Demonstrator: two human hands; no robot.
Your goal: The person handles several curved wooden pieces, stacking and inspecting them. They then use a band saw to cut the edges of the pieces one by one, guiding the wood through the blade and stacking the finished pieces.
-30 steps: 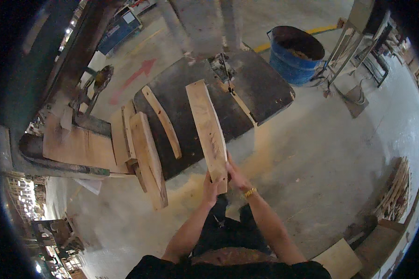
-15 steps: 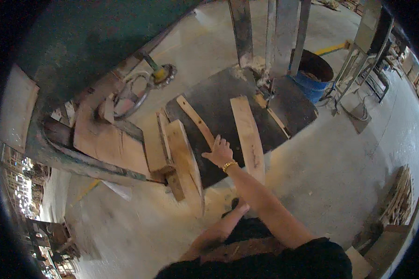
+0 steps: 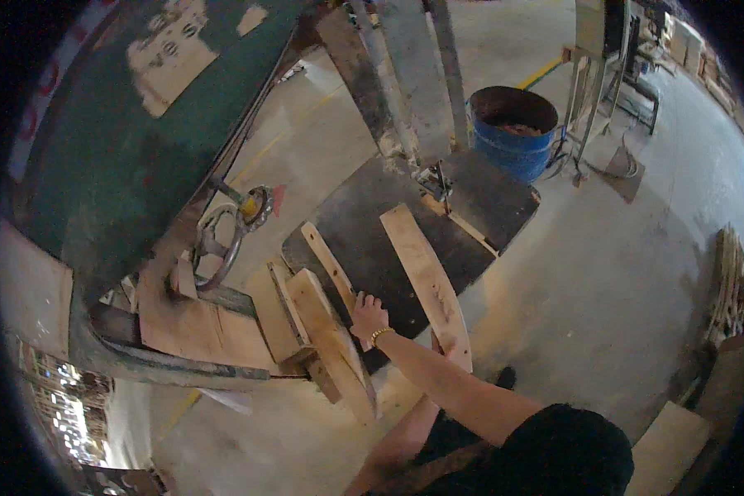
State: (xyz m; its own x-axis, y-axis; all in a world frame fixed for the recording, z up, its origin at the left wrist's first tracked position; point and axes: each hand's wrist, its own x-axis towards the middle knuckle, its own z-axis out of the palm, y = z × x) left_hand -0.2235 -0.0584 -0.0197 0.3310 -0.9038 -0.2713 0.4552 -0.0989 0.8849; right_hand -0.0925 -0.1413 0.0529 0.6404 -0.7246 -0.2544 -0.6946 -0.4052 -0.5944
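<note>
My right hand lies over the near end of a narrow, slightly curved wooden strip on the dark machine table. Its fingers are closed about the strip, and a bit of wood shows past the palm. To its right a wider curved board lies across the table, its near end jutting past the edge. My left forearm passes beneath the right one toward that end; the right arm hides most of the left hand. Left of the strip leans a thick curved board.
A band-saw-like machine's upright columns and guide rise at the table's far side, with a thin wooden strip beside the guide. A handwheel is at left. Beyond stands a blue drum. Sticks are piled at right.
The view has shifted. My right hand's fingers have drawn together over the narrow strip, where they were spread before. The wide board's near end now shows beyond my right forearm.
</note>
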